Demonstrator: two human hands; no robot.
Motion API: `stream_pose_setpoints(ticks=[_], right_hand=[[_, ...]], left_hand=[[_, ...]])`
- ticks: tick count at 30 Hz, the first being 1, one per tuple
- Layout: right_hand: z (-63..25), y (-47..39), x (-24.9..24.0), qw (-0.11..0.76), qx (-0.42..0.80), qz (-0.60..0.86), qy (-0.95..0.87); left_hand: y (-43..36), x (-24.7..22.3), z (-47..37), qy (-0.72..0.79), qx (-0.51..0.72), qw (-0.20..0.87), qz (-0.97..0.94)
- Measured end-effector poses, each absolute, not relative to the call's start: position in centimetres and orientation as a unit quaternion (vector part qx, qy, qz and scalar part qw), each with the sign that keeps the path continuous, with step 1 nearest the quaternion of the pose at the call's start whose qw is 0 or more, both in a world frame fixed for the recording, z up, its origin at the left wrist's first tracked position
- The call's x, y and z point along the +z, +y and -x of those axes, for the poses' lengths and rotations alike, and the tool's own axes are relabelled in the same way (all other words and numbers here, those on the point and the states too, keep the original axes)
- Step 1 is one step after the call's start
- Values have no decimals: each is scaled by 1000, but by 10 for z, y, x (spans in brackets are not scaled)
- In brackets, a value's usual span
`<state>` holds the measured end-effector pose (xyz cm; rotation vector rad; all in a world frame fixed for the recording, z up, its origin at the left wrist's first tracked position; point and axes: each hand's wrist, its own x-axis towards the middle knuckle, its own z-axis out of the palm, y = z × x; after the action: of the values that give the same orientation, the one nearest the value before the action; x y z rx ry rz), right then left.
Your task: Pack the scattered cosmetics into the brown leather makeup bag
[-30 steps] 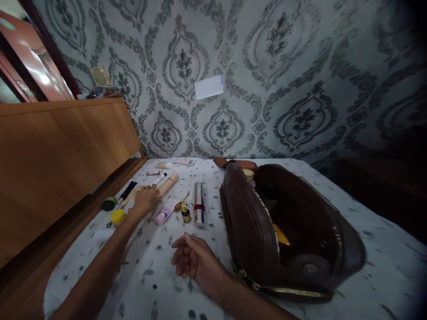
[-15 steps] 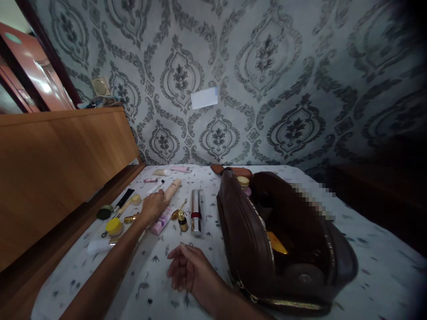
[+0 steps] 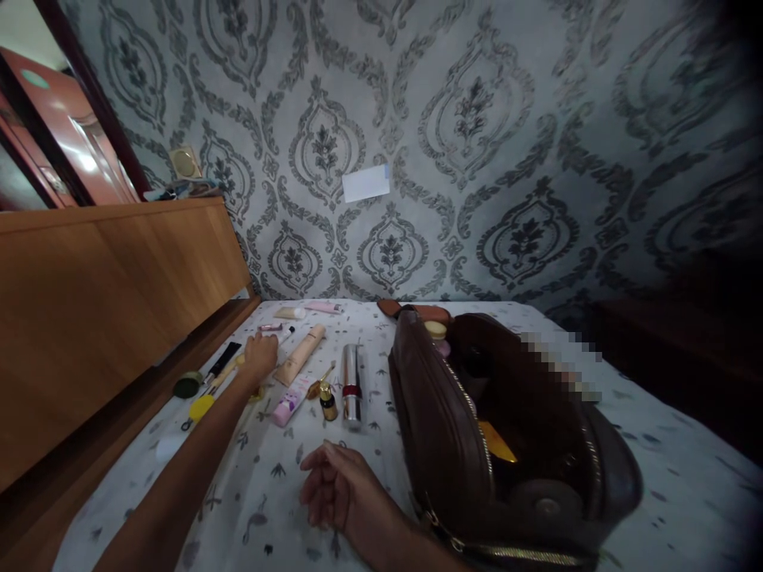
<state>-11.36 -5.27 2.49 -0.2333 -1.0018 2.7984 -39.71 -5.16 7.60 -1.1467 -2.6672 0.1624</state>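
My left hand (image 3: 261, 355) is over the cosmetics at the left, beside a white tube with a black cap (image 3: 286, 334) and a small pink tube (image 3: 271, 326). Its fingertips point down and are hidden. My right hand (image 3: 342, 488) hovers palm up, fingers loosely curled and apart, holding nothing. Between the hands lie a beige tube (image 3: 301, 355), a pink-and-white tube (image 3: 292, 401) and a silver cylinder with a red band (image 3: 351, 381), with a small dark bottle (image 3: 327, 402) standing near them. On the right, a brown bag (image 3: 441, 421) is unzipped, with an orange item (image 3: 497, 442) inside.
A green round jar (image 3: 187, 384), a yellow lid (image 3: 201, 407) and a black tube (image 3: 225, 360) lie near the bed's left edge. The wooden panel (image 3: 119, 278) rises beyond it. An orange-brown case (image 3: 430, 314) sits behind the bag.
My left hand has moved left and slightly up, away from the beige tube, which now shows in full. My right hand has barely moved.
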Motion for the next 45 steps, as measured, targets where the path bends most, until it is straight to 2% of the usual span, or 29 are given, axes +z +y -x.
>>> stream_pose_setpoints(ticks=[17, 36, 45], right_hand=[[114, -52, 24, 69, 935, 79, -340], [114, -52, 25, 70, 935, 76, -338], [115, -52, 26, 68, 936, 86, -335]], left_hand=[[-56, 79, 389, -896, 47, 137, 421], [-49, 75, 415, -926, 73, 68, 363], [-44, 77, 416, -914, 53, 107, 386]])
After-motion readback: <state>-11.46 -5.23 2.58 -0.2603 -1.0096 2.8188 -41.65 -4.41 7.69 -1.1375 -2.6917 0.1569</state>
